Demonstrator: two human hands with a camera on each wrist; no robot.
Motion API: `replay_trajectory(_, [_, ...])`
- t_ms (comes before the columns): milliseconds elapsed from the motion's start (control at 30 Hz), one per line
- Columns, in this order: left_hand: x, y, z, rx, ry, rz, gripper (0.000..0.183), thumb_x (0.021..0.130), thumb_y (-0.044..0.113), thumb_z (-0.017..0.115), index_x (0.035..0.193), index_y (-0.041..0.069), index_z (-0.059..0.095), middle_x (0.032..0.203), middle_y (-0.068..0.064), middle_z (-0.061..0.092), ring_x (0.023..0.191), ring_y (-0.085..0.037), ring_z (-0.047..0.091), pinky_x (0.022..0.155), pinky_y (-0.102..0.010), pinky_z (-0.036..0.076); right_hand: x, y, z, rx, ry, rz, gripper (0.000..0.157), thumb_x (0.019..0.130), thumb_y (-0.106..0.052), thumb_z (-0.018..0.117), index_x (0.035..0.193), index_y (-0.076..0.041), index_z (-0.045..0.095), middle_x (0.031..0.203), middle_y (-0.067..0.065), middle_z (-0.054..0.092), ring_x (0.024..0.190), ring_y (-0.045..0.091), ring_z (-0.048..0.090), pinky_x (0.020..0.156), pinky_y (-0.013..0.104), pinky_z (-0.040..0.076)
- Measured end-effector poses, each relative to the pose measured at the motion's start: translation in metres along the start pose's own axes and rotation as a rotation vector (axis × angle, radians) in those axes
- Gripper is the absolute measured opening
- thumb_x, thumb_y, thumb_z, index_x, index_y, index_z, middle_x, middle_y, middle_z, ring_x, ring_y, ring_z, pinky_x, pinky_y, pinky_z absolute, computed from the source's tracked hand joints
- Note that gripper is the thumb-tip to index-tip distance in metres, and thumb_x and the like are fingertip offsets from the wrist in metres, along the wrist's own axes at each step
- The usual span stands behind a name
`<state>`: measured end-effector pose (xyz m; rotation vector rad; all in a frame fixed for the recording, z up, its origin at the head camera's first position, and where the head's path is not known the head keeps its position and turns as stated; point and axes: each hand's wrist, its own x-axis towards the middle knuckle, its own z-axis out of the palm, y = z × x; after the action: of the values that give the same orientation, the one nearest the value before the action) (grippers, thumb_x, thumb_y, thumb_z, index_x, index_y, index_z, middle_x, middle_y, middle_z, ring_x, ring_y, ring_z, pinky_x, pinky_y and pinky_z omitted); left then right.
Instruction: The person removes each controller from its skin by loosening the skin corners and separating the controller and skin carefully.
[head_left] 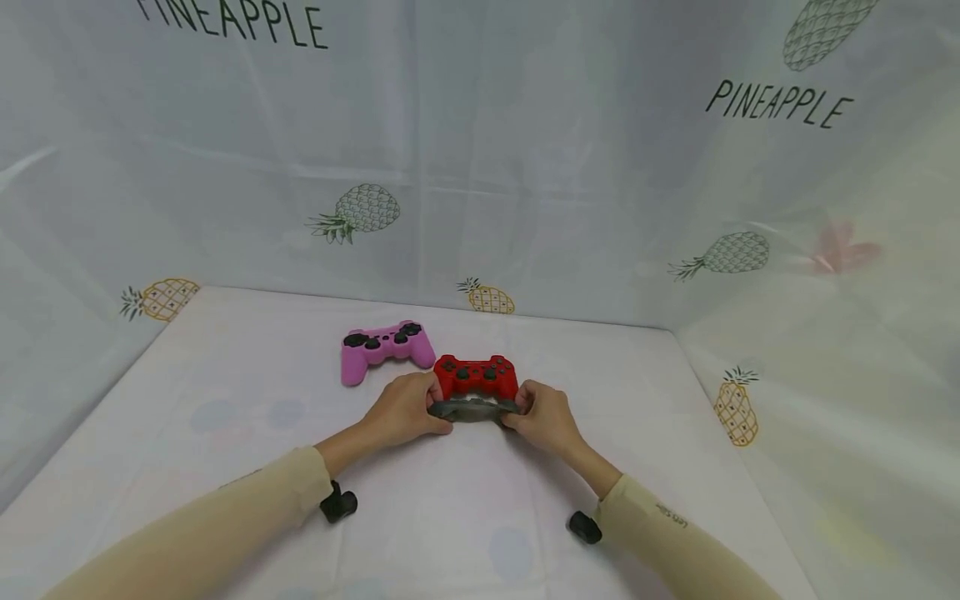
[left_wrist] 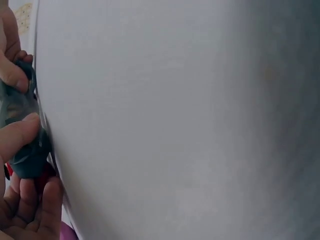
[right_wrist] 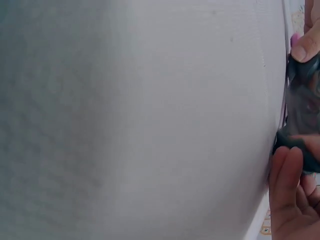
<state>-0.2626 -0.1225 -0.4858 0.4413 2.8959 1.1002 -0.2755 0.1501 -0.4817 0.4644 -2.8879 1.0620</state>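
Both hands hold one dark green-grey object (head_left: 474, 410) with a lighter, shiny middle, one hand at each end; its kind is unclear. The left hand (head_left: 407, 408) grips the left end, and the right hand (head_left: 546, 417) pinches the right end. Directly behind the held object lies a red game controller (head_left: 476, 372), its lower part partly hidden. In the left wrist view, the thumbs press the near face of the dark object (left_wrist: 31, 155), with fingers behind it. The right wrist view catches only part of the same object (right_wrist: 302, 100) at its edge.
A pink game controller (head_left: 386, 343) lies on the table behind the left hand. White cloth covers the table (head_left: 247, 358). A pineapple-print curtain (head_left: 487, 150) hangs along the back and sides. Small black cameras (head_left: 339, 505) are at the wrists.
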Motion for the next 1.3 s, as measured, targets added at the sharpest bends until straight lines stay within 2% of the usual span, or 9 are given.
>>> replay_trajectory(200, [-0.006, -0.004, -0.003, -0.005, 0.002, 0.006, 0.043, 0.072, 0.028, 0.101, 0.089, 0.021, 0.062, 0.081, 0.006, 0.059, 0.082, -0.014, 0.055, 0.074, -0.034, 0.045, -0.003, -0.005, -0.001, 0.036, -0.117, -0.046, 0.036, 0.080, -0.018, 0.092, 0.088, -0.015, 0.057, 0.075, -0.006, 0.057, 0.071, 0.010, 0.056, 0.064, 0.026, 0.046])
replay_trajectory(333, [-0.010, -0.009, -0.009, -0.058, -0.058, 0.035, 0.043, 0.073, 0.030, 0.101, 0.095, 0.023, 0.065, 0.085, 0.007, 0.061, 0.083, -0.013, 0.057, 0.075, -0.033, 0.048, -0.008, -0.004, -0.006, 0.083, -0.211, -0.102, 0.038, 0.081, -0.025, 0.095, 0.096, -0.017, 0.060, 0.085, -0.006, 0.063, 0.080, 0.011, 0.062, 0.072, 0.026, 0.051])
replay_trajectory(500, [-0.018, -0.018, -0.023, -0.194, -0.194, 0.080, 0.041, 0.076, 0.028, 0.099, 0.104, 0.025, 0.069, 0.097, 0.006, 0.067, 0.077, -0.013, 0.061, 0.071, -0.030, 0.050, -0.010, 0.000, -0.017, 0.290, -0.384, -0.095, 0.036, 0.086, -0.028, 0.092, 0.108, -0.017, 0.065, 0.104, 0.000, 0.066, 0.084, 0.015, 0.065, 0.076, 0.028, 0.054])
replay_trajectory(633, [-0.024, -0.020, -0.034, -0.301, -0.309, 0.113, 0.036, 0.082, 0.018, 0.094, 0.109, 0.025, 0.072, 0.105, 0.002, 0.069, 0.074, -0.016, 0.065, 0.067, -0.028, 0.050, -0.011, 0.004, -0.023, 0.488, -0.505, -0.043, 0.031, 0.092, -0.020, 0.086, 0.113, -0.010, 0.065, 0.094, 0.002, 0.063, 0.070, 0.014, 0.060, 0.068, 0.026, 0.051])
replay_trajectory(733, [-0.025, -0.019, -0.038, -0.339, -0.358, 0.147, 0.034, 0.085, 0.010, 0.091, 0.111, 0.024, 0.073, 0.104, -0.001, 0.070, 0.081, -0.017, 0.067, 0.069, -0.028, 0.053, -0.011, 0.004, -0.023, 0.596, -0.576, -0.057, 0.025, 0.097, -0.015, 0.080, 0.114, -0.005, 0.064, 0.090, 0.003, 0.061, 0.064, 0.013, 0.054, 0.064, 0.025, 0.047])
replay_trajectory(833, [-0.026, -0.018, -0.040, -0.340, -0.375, 0.177, 0.033, 0.088, 0.005, 0.087, 0.111, 0.024, 0.072, 0.103, 0.000, 0.072, 0.086, -0.016, 0.070, 0.075, -0.027, 0.057, -0.012, 0.005, -0.021, 0.685, -0.633, -0.081, 0.014, 0.101, -0.012, 0.073, 0.110, -0.006, 0.065, 0.104, 0.004, 0.064, 0.063, 0.013, 0.052, 0.062, 0.025, 0.046])
replay_trajectory(1000, [-0.030, -0.016, -0.044, -0.308, -0.394, 0.263, 0.031, 0.091, 0.001, 0.082, 0.108, 0.025, 0.073, 0.106, 0.008, 0.072, 0.094, -0.013, 0.071, 0.090, -0.029, 0.058, -0.013, 0.008, -0.018, 0.809, -0.671, -0.066, 0.009, 0.106, -0.012, 0.064, 0.103, -0.018, 0.069, 0.114, 0.001, 0.061, 0.064, 0.010, 0.051, 0.061, 0.023, 0.044])
replay_trajectory(1167, [-0.032, -0.015, -0.047, -0.278, -0.405, 0.316, 0.033, 0.090, 0.004, 0.084, 0.110, 0.027, 0.073, 0.107, 0.012, 0.072, 0.098, -0.011, 0.070, 0.095, -0.031, 0.056, -0.014, 0.010, -0.018, 0.871, -0.661, -0.048, 0.011, 0.108, -0.017, 0.060, 0.100, -0.022, 0.066, 0.082, -0.005, 0.057, 0.065, 0.009, 0.048, 0.060, 0.023, 0.037])
replay_trajectory(1300, [-0.036, -0.014, -0.051, -0.263, -0.457, 0.278, 0.038, 0.086, 0.018, 0.090, 0.117, 0.029, 0.071, 0.114, 0.013, 0.070, 0.105, -0.011, 0.067, 0.099, -0.032, 0.053, -0.012, 0.011, -0.018, 0.811, -0.652, -0.069, 0.005, 0.108, -0.013, 0.061, 0.108, -0.014, 0.066, 0.078, -0.004, 0.053, 0.067, 0.010, 0.046, 0.062, 0.024, 0.036])
